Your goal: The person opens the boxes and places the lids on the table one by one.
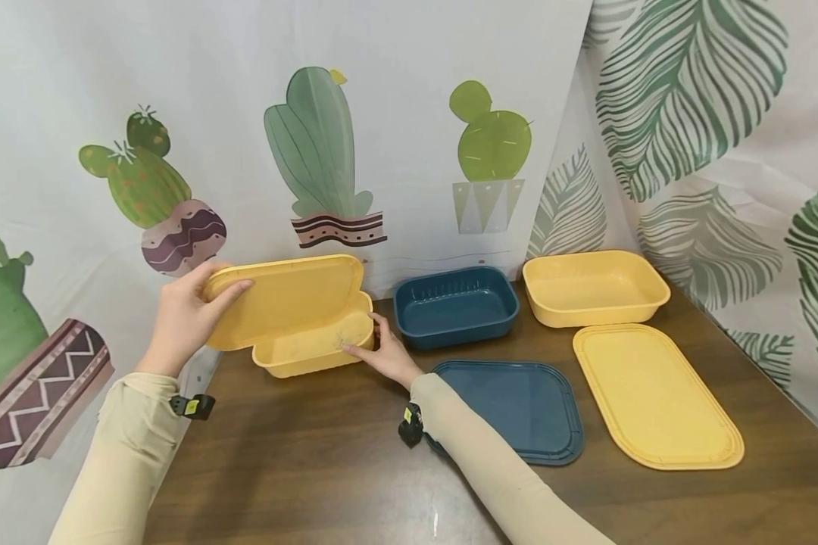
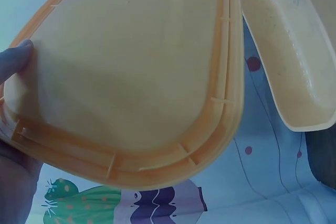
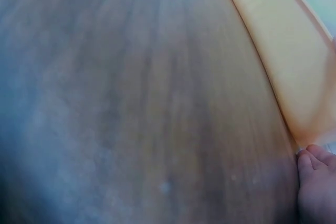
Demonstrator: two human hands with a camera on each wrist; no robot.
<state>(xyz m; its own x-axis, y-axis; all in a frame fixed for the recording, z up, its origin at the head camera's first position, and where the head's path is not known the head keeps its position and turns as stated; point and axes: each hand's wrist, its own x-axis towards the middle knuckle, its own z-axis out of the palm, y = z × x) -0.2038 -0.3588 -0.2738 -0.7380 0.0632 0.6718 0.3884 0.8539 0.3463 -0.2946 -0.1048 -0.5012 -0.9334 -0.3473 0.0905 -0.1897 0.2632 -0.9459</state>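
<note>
My left hand (image 1: pixel 185 314) grips a yellow rectangular lid (image 1: pixel 286 299) by its left end, thumb on the underside. The lid stands tilted up over the back of a yellow food container (image 1: pixel 313 366), hiding part of it. In the left wrist view the ridged rim of the lid (image 2: pixel 126 77) shows, with the container (image 2: pixel 299 56) apart to the right. At the container's right end, my right hand (image 1: pixel 390 354) pinches the wall, thumb at the front and fingers at the far side. In the right wrist view the fingertips of that hand (image 3: pixel 317 187) meet the container's corner.
Right of the hands stand a dark blue container (image 1: pixel 455 330) and a second yellow container (image 1: pixel 596 314), both uncovered. A blue lid (image 1: pixel 518 409) and another yellow lid (image 1: pixel 657 397) lie in front on the wooden table (image 1: pixel 300 469). Patterned cloth (image 1: pixel 409 113) hangs behind.
</note>
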